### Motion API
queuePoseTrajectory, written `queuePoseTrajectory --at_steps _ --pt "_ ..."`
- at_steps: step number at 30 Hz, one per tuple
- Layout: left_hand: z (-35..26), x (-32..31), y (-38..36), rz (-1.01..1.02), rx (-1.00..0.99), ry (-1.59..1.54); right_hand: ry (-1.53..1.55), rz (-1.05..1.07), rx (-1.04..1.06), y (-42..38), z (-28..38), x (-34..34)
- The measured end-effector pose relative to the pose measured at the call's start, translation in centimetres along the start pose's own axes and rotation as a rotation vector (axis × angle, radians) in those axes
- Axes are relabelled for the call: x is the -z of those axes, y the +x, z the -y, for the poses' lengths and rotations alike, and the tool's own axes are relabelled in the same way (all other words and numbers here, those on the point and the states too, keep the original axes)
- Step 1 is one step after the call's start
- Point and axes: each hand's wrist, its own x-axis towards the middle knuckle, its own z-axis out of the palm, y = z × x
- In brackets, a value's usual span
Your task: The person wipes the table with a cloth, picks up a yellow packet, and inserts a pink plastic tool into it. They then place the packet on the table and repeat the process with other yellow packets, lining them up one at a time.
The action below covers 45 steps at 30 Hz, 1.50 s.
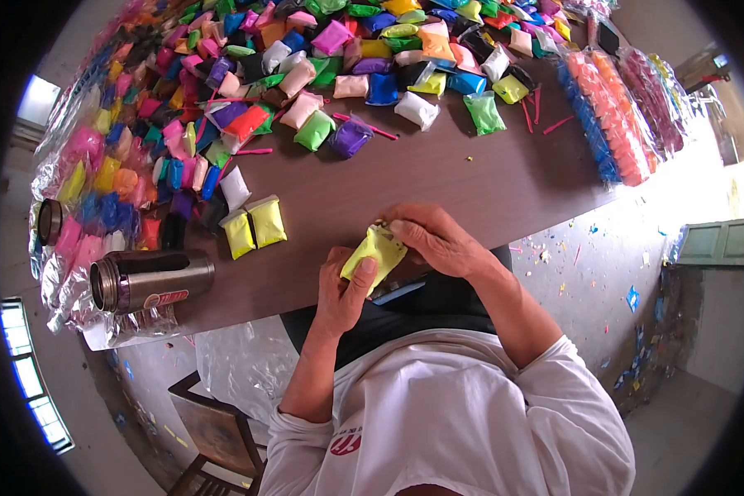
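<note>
A yellow packet (375, 255) is held in front of my body, over the table's near edge. My left hand (343, 289) grips its lower left side, the thumb lying across its face. The fingers of my right hand (434, 238) pinch its upper right corner, where the wrapper looks crumpled. Two more yellow packets, one on the left (238, 235) and one on the right (267, 221), lie side by side on the brown table (339, 194), left of my hands. A white packet (234, 188) rests just behind them.
A large pile of coloured packets (314, 70) covers the table's back and left. A metal flask (153, 281) lies at the near left. Pink sticks (368, 126) are scattered near the pile. Strips of packaging (612, 116) lie at the right. A wooden chair (215, 422) stands below left.
</note>
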Motion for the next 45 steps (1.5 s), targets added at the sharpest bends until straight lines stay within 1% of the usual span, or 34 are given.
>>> queuePoseTrajectory --at_steps 3,4,6,7,9,10,12,13,16,17,20,23,26,29,32,34,35,37,38,39,40,42,43,45 --pt "0.2 -0.1 0.2 -0.005 -0.073 0.043 -0.093 0.05 0.249 0.9 -1.7 -0.7" --pt "0.3 -0.1 0.2 -0.006 -0.087 0.048 -0.124 0.032 0.244 0.9 -1.7 -0.7" --pt "-0.5 -0.3 0.1 -0.011 -0.031 0.013 -0.184 0.005 0.233 1.1 -1.5 -0.7" --pt "-0.7 -0.3 0.1 -0.016 -0.002 -0.003 -0.191 -0.029 0.226 1.2 -1.6 -0.9" --pt "-0.3 -0.1 0.3 -0.003 -0.053 0.066 -0.208 -0.099 0.213 1.1 -1.9 -1.2" --pt "-0.1 0.0 0.4 0.006 -0.078 0.1 -0.077 -0.176 0.152 1.2 -2.2 -1.4" --pt "0.4 -0.2 0.0 -0.027 -0.055 0.026 0.185 -0.333 0.027 1.4 -2.6 -1.9" --pt "0.5 -0.3 -0.1 -0.042 -0.045 -0.012 0.262 -0.31 -0.077 1.1 -1.5 -0.8" --pt "0.5 0.2 -0.2 0.001 -0.044 0.023 0.003 -0.252 0.002 0.8 -1.2 0.3" --pt "0.5 0.1 -0.1 -0.003 -0.055 0.024 -0.121 -0.194 -0.036 0.5 -0.6 0.6" --pt "0.4 -0.2 0.1 -0.016 -0.091 0.027 -0.149 -0.027 0.216 0.2 -0.8 0.7" --pt "-0.2 -0.3 0.1 -0.025 -0.124 0.063 -0.131 0.091 0.152 0.7 -1.1 0.7" --pt "-0.3 -0.1 0.2 -0.018 -0.144 0.139 -0.36 0.033 0.213 1.3 -0.7 0.6" --pt "-0.3 -0.1 0.4 0.006 -0.148 0.215 -0.614 -0.022 0.379 1.9 -0.4 0.7" --pt "-0.3 -0.1 0.6 0.011 -0.16 0.288 -0.723 -0.067 0.46 1.9 -0.3 0.6" --pt "-0.5 -0.5 0.6 -0.004 -0.177 0.321 -0.739 -0.11 0.496 1.8 -0.9 0.7" --pt "-0.2 -0.4 0.5 -0.011 -0.182 0.274 -0.748 -0.132 0.516 1.8 -1.2 0.8" --pt "0.5 -0.2 0.3 -0.023 -0.194 0.181 -0.686 -0.2 0.409 1.8 -1.9 2.6" --pt "0.3 0.0 0.3 0.003 -0.126 0.101 -0.656 -0.235 0.359 1.6 -1.9 3.6" --pt "0.0 0.2 0.1 0.027 -0.054 0.02 -0.548 -0.245 0.242 0.5 -0.6 3.9" --pt "-0.1 0.3 -0.2 0.052 0.023 -0.061 -0.45 -0.222 0.178 -0.2 0.0 4.1" --pt "0.5 0.5 -0.3 0.049 0.0 -0.007 -0.257 -0.182 0.052 -1.3 0.6 4.5" --pt "0.7 0.3 -0.1 0.05 -0.014 0.018 -0.229 -0.153 0.004 -1.7 0.5 4.0" --pt "0.4 -0.2 0.0 0.001 -0.029 -0.046 -0.228 -0.078 0.021 -2.0 0.3 3.0"
